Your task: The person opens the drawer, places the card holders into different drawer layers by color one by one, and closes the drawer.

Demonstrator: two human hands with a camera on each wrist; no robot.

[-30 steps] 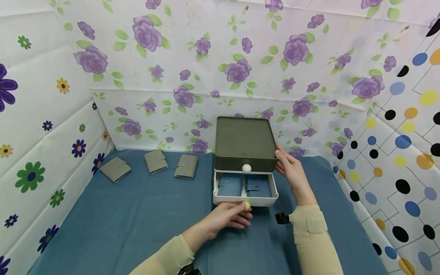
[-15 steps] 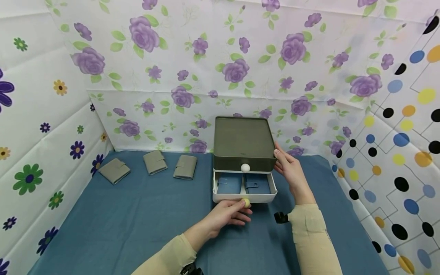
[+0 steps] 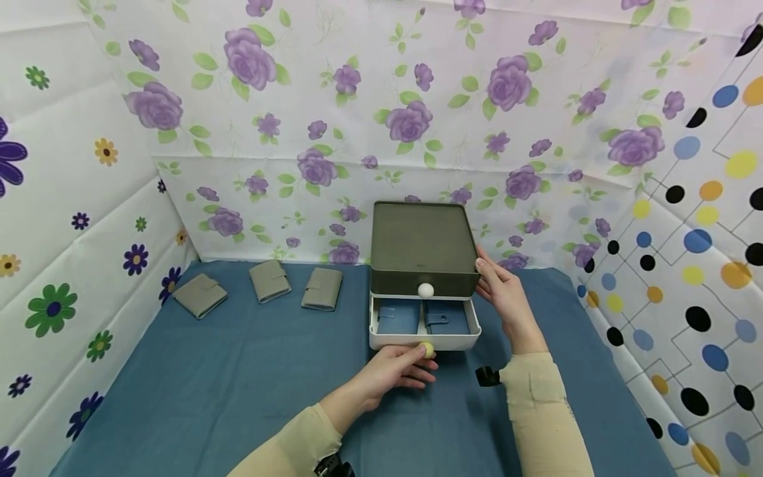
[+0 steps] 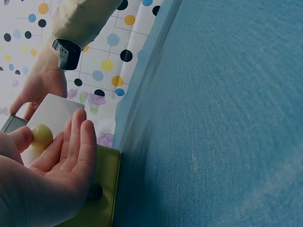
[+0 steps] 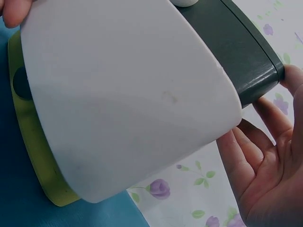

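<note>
Thumb of my left hand [image 3: 390,372] and a finger beside it pinch the yellow knob [image 3: 427,350], the other fingers reaching out straight. That knob sits at the six-o'clock face of the white drawer [image 3: 459,343], which stands out from under the olive top tier [image 3: 423,235], just past twelve o'clock from my left hand. Over at two o'clock, my right hand [image 3: 508,301] has its fingers laid against the tier's three-o'clock side, thumb at its edge, not wrapped round anything. A divider parts the drawer: one blue wallet [image 3: 399,318] lies on its nine-o'clock side, a darker blue wallet [image 3: 451,322] on its three-o'clock side. Below the drawer, my left wrist view shows a yellow-green tier [image 4: 110,175] with a dark knob [image 4: 95,191]. Around ten o'clock from my left hand, three grey wallets [image 3: 270,281] lie apart on the blue cloth [image 3: 208,397].
</note>
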